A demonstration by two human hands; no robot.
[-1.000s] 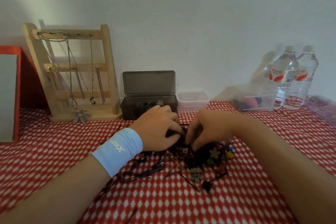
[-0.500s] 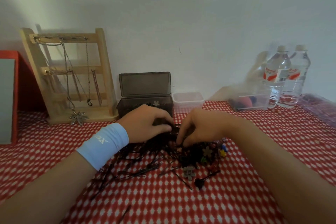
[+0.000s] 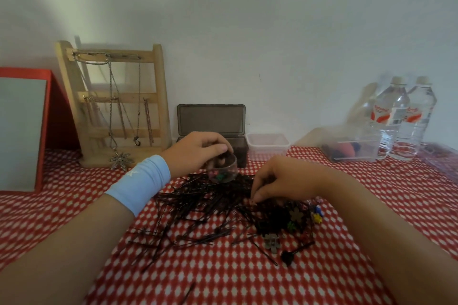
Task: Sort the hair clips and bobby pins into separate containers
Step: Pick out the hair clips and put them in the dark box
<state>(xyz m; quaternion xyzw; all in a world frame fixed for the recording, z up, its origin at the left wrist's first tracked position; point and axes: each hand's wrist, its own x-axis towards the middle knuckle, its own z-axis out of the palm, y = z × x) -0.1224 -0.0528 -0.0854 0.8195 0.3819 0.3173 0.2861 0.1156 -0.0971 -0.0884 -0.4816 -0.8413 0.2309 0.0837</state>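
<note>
Right hand: fingers curled down, tips buried in the heap; whether they pinch anything cannot be told. Left hand: grips a small clear cup, tilted, a few coloured clips inside, just left of the right hand and farther back. Bobby pins sprawl leftward, mostly lying left-to-right. Flower hair clips lie just near and right of the right hand, the nearer hand to them

open checked cloth lies near the body, in front of the bobby pin heap. the left hand, gripping a clear cup, hangs before the dark open box; a clear tub sits beside it. a jewellery stand blocks back left, water bottles back right.
</note>
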